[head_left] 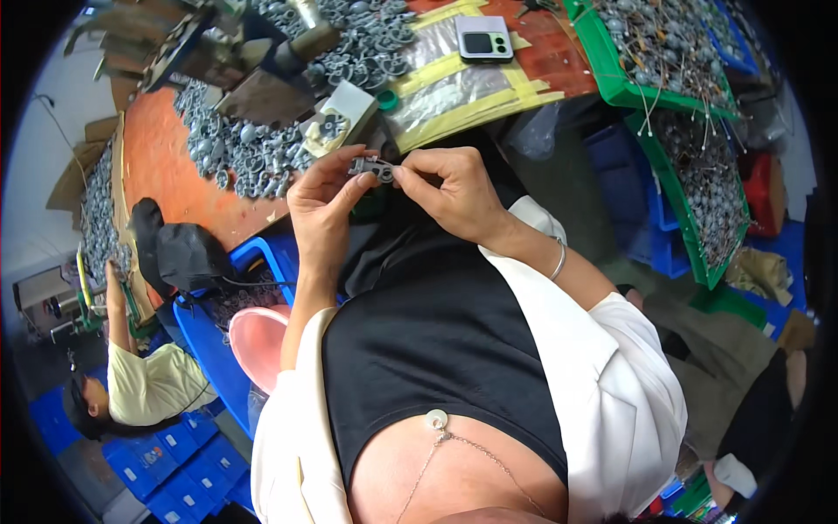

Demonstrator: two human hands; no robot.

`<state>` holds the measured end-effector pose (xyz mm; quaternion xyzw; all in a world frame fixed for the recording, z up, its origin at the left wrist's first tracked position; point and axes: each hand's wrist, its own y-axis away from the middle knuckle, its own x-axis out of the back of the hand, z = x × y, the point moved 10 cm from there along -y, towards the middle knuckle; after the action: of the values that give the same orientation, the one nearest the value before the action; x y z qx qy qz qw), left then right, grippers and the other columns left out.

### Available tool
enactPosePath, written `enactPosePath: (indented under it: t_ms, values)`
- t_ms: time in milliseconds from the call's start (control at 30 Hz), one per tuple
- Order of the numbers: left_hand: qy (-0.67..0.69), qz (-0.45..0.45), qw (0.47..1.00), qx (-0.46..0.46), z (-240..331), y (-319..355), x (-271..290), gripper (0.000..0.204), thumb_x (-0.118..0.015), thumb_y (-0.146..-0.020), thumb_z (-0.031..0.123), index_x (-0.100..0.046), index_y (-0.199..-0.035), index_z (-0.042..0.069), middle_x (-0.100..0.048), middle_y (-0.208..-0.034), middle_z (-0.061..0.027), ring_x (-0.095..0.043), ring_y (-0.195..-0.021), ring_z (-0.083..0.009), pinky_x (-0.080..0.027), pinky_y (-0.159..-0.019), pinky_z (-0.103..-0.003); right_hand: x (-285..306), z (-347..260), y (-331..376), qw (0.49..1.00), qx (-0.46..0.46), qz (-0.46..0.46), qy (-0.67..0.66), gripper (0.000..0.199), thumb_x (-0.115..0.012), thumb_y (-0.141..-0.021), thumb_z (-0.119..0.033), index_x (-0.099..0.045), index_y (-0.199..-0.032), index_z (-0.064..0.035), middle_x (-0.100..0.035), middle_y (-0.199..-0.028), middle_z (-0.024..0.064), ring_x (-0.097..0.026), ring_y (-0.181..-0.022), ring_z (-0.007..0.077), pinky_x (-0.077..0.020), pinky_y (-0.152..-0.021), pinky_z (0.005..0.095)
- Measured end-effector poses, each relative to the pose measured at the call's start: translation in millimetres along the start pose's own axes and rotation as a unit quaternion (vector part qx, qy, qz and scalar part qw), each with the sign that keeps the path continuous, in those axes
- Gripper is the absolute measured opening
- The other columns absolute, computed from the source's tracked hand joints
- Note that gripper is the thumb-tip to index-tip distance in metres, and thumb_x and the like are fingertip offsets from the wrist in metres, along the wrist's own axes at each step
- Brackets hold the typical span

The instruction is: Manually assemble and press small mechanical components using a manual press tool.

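Between my two hands, in front of the table edge, is a small grey metal part (374,168) with rounded openings. My left hand (325,196) pinches its left end between thumb and fingers. The thumb and forefinger of my right hand (454,188) close on its right end. Just beyond my fingers stands a pale block-like fixture (342,118) at the table edge. A pile of similar grey metal parts (236,144) lies on the orange-red tabletop to the left of it.
A dark metal bench press (253,65) stands at the far left. Beyond my hands, a phone (484,39) lies on yellow-taped plastic sheeting (449,83). Green trays (611,65) of wired parts stand at right. A pink basin (259,345) and blue crate (205,345) are at left, near a co-worker (161,384).
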<state>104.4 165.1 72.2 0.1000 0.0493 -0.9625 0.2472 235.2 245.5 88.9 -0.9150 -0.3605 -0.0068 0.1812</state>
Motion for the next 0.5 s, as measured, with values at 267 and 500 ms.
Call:
enactPosePath:
  t_ms: [267, 500]
  values:
    - [-0.046, 0.003, 0.995, -0.085, 23, 0, 20, 0.026, -0.069, -0.075, -0.011, -0.062, -0.100, -0.005, -0.065, -0.098, -0.0095, -0.061, -0.091, -0.0136, -0.050, -0.082, -0.025, -27, -22, -8, 0.996, 0.038, -0.016, 0.074, 0.022, -0.061, -0.082, -0.012, -0.053, -0.067, 0.0013, -0.052, -0.057, 0.0149, -0.052, -0.049, 0.0304, -0.0381, -0.047, 0.0363]
    - [-0.040, -0.064, 0.997, -0.020, 14, 0, 23, 0.027, -0.071, -0.073, -0.009, -0.064, -0.098, -0.004, -0.065, -0.096, -0.0078, -0.061, -0.089, -0.0124, -0.048, -0.079, -0.024, -41, -14, -8, 0.995, 0.032, -0.067, 0.069, 0.018, -0.060, -0.084, -0.012, -0.060, -0.071, 0.0003, -0.056, -0.057, 0.0110, -0.054, -0.050, 0.0212, -0.0399, -0.047, 0.0311]
